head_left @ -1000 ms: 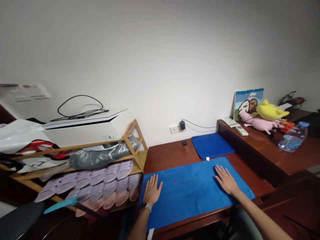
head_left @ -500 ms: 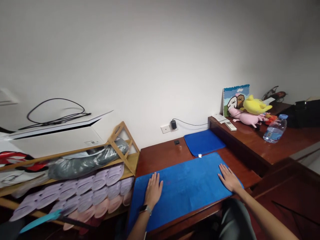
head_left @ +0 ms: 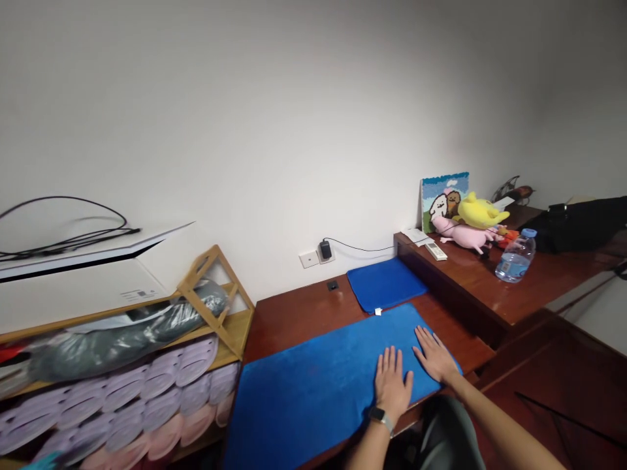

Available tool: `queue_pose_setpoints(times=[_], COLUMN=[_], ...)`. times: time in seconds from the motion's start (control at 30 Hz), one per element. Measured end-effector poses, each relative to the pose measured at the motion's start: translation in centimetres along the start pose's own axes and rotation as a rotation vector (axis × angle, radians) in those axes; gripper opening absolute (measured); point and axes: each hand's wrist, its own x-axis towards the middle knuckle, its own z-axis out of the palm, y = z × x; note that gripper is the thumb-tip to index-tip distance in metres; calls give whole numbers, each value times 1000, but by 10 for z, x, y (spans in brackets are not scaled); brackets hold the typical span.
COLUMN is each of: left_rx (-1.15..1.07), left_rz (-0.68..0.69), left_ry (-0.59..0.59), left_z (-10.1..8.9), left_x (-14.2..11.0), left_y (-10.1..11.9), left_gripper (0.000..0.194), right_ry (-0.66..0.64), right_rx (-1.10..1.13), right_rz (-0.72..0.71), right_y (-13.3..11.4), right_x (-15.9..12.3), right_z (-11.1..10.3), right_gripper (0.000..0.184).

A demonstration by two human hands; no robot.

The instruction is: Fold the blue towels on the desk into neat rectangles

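A bright blue cloth (head_left: pixel 304 385) lies spread over the front of the brown wooden desk (head_left: pixel 289 320). My left hand (head_left: pixel 392 385), with a watch on its wrist, rests palm down on the cloth, right of its middle. Close beside it, my right hand (head_left: pixel 435 356) lies flat near the cloth's right end. Both hands have their fingers stretched out, and neither grips anything. Behind the cloth sits a folded darker blue cloth (head_left: pixel 386 284) with a small white tag.
At left, a wooden rack (head_left: pixel 238 333) holds lilac and pink clogs (head_left: pixel 159 398) and a plastic-wrapped bundle (head_left: pixel 132 339). On the raised desk at right are a water bottle (head_left: pixel 516 258), a pink plush toy (head_left: pixel 460 235), a yellow plush toy (head_left: pixel 480 212) and a remote (head_left: pixel 435 251).
My left hand has slid right across the blue cloth, from its left part to beside my right hand. My right hand stays near the right end. The view has shifted slightly.
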Motion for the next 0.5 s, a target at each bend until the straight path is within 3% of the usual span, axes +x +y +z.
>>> queue_pose_setpoints(times=[0.13,0.33,0.43,0.5], left_rx=[170,425,468,472], left_rz=[-258,-529,-576,-569], left_ry=[83,237,274,272], left_z=[-30,-71,-86,-94], left_x=[-56,-183,-233,-253], left_y=[-79,-206,-249,-264], left_gripper=[67,71,68,65], right_ry=[0,14,20,25], right_rx=[-8,-23,-37,-46], right_rz=[3,-9,-15,-20], right_y=[0,6,11,14], right_x=[-2,-2,-1,-1], right_z=[-1,7,13,16], right_gripper=[79,77,78,78])
